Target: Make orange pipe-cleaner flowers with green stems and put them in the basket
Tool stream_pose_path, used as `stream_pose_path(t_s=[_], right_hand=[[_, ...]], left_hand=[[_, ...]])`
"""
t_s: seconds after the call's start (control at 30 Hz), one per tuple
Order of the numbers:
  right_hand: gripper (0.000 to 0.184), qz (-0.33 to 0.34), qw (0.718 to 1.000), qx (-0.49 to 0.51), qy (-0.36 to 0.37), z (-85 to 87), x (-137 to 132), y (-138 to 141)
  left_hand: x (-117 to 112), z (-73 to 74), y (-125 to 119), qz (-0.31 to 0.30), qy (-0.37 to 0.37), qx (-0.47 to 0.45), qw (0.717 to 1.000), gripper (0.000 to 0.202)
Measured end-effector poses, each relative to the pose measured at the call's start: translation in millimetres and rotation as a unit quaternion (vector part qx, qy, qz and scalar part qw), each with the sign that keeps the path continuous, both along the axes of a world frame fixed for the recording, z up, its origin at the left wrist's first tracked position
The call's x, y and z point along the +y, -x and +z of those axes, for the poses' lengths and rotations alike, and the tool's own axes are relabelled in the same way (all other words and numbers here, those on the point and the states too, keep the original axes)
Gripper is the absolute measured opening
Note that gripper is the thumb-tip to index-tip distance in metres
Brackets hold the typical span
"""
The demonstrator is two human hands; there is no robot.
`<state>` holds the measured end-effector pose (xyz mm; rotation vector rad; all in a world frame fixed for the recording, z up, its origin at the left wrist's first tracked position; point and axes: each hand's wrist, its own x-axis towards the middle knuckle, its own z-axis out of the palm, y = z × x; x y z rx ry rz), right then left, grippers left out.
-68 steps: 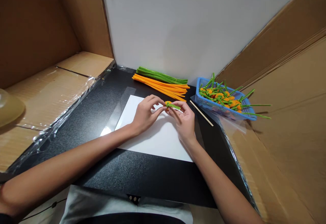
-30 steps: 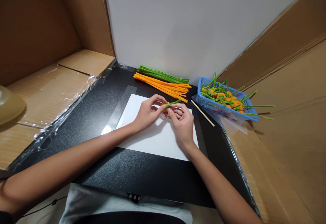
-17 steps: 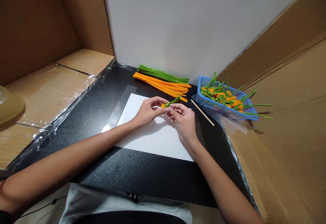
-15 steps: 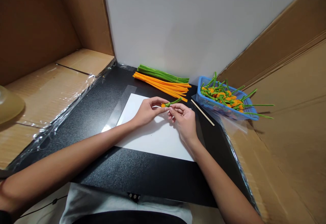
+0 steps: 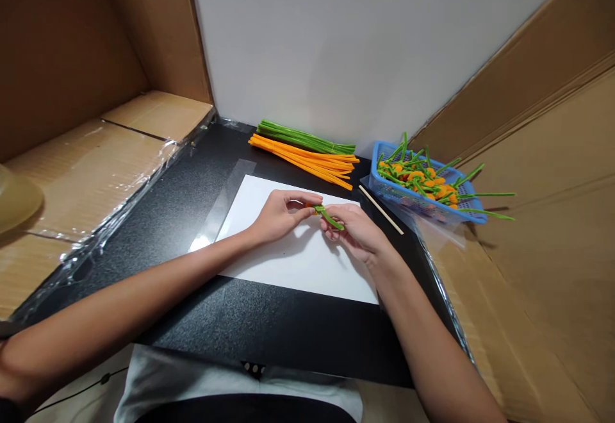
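Paper (image 5: 288,269), white, flat. Basket (image 5: 401,199), blue, at paper's 2 o'clock. Left hand (image 5: 278,215) pinches orange end of fuzzy piece (image 5: 324,213); right hand (image 5: 358,227) touches green, pinch unclear. Piece over paper, toward 1 o'clock: orange mostly hidden, green stem curving to 4 o'clock.

Cardboard panel (image 5: 158,25) beside white wall (image 5: 346,45)

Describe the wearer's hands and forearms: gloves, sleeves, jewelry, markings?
Left hand and right hand are ungloved, with slim fingers; no ring, watch or bracelet shows. Both forearms are bare, with no cables or clear markings on them. What looks like a black sleeve edge shows by the left arm at the lower-left corner; no sleeve shows on the right. Nail details are too small to tell.
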<state>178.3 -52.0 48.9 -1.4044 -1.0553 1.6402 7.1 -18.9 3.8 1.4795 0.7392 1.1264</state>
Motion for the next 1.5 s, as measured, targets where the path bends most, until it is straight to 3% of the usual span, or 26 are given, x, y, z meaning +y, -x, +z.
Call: stream_pose_path(t_s=[0.2, 0.37, 0.47, 0.73, 0.87, 1.03, 1.33, 1.5], right_hand=[[0.023, 0.018, 1.000, -0.011, -0.007, -5.5, 2, -1], [0.038, -0.077, 0.988, -0.016, -0.136, -15.5, 2, 6], [0.042, -0.058, 0.976, -0.041, -0.207, -20.7, 3, 7], [0.034, -0.079, 0.970, -0.018, -0.229, -29.0, 8, 4], [0.033, -0.081, 0.969, -0.014, -0.234, -28.8, 7, 5], [0.027, -0.079, 0.949, -0.091, -0.291, -29.8, 6, 7], [0.021, -0.082, 0.938, -0.117, -0.315, -28.8, 3, 7], [0.020, -0.048, 0.913, -0.159, -0.372, -27.2, 3, 4]], left_hand=[[1, -0.4, 0, -0.010, 0.013, 0.011, 1.000, 0.021], [6, -3.4, -1, 0.015, 0.058, -0.015, 0.998, 0.035], [7, -3.6, -1, 0.039, 0.071, -0.039, 0.996, 0.040], [9, -5.6, -2, -0.015, 0.102, -0.107, 0.989, 0.040], [10, -8.8, -3, 0.009, 0.076, -0.079, 0.994, 0.042], [7, -8.5, -2, 0.041, 0.035, -0.014, 0.998, 0.035], [2, -6.6, -3, 0.040, 0.031, -0.047, 0.998, 0.027], [2, -7.0, -2, 0.062, 0.008, -0.026, 0.998, 0.024]])
